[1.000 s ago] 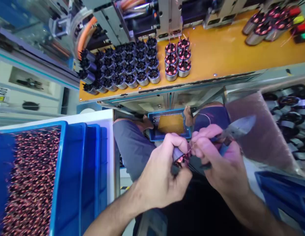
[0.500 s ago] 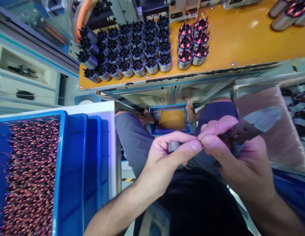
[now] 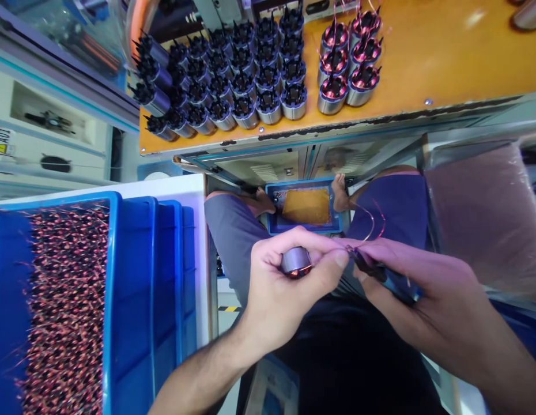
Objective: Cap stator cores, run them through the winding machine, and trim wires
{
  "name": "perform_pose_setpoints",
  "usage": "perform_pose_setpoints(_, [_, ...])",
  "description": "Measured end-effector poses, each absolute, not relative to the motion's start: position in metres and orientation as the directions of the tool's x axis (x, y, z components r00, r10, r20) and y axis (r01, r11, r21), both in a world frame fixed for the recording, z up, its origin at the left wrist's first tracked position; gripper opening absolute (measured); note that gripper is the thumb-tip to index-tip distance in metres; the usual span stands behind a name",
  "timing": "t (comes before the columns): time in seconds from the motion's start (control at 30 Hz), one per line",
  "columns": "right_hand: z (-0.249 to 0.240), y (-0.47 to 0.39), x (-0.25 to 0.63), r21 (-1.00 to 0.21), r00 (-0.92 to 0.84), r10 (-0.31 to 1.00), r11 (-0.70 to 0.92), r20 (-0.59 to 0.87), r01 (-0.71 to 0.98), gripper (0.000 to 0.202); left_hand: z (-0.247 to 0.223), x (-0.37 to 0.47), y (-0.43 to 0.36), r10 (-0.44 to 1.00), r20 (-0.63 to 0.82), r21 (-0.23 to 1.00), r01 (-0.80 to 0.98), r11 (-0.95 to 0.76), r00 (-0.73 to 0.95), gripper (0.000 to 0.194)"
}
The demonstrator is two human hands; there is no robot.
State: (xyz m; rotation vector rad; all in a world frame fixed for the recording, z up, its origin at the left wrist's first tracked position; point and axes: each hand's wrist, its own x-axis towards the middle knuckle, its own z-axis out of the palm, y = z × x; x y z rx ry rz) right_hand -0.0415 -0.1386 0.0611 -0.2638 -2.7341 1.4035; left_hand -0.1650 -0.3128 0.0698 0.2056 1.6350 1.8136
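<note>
My left hand (image 3: 289,282) is wrapped round a silver metal cylinder (image 3: 295,260) with copper winding at its lower end, thumb and forefinger pinched together at the right. Against those fingertips is the dark tip of a pair of scissors or cutters (image 3: 367,266), held in my right hand (image 3: 419,282). The fingers partly hide the tool, so its exact kind cannot be told. Two thin copper wires (image 3: 372,222) curve up above my right fingers.
Across the orange bench (image 3: 423,57) stand rows of black-topped cylinders (image 3: 244,109) and several copper-wound ones (image 3: 332,92). A blue bin (image 3: 112,300) at left holds many wound parts. Behind my hands, a blue tray (image 3: 305,183) lies between the feet; a wrapped brown stack (image 3: 488,213) is at right.
My right hand has turned the dark tool from pointing outward to pointing at my left fingertips. The cylinder shows more of its copper end, and the wires now stand out. The view has shifted slightly.
</note>
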Motion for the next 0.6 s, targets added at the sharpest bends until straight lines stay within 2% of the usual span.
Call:
perform_pose_setpoints(0.2, [0.054, -0.135, -0.036, -0.761, -0.979, 0.199, 0.641, 0.037, 0.102, 0.030, 0.068, -0.162, -0.311, 0.537, -0.303, 0.947, -0.313, 0.076, -0.787, 0.013])
perform_pose_setpoints(0.33, [0.037, -0.137, -0.039, -0.744, -0.982, 0.189, 0.658, 0.014, 0.116, 0.032, 0.051, -0.162, -0.330, 0.540, -0.442, 0.879, -0.466, 0.102, -0.716, 0.010])
perform_pose_setpoints(0.47, [0.016, -0.137, -0.037, -0.716, -0.975, 0.221, 0.679, -0.013, 0.164, 0.034, 0.054, -0.176, -0.389, 0.512, -0.614, 0.695, -0.719, -0.009, -0.601, 0.030])
perform_pose_setpoints(0.53, [0.005, -0.135, -0.028, -0.696, -0.977, 0.213, 0.699, -0.017, 0.164, 0.034, 0.071, -0.188, -0.429, 0.448, -0.656, 0.680, -0.733, 0.002, -0.607, 0.026])
perform_pose_setpoints(0.6, [-0.009, -0.133, -0.019, -0.697, -0.980, 0.199, 0.700, -0.022, 0.157, 0.032, 0.095, -0.200, -0.470, 0.330, -0.654, 0.736, -0.673, 0.071, -0.680, 0.028])
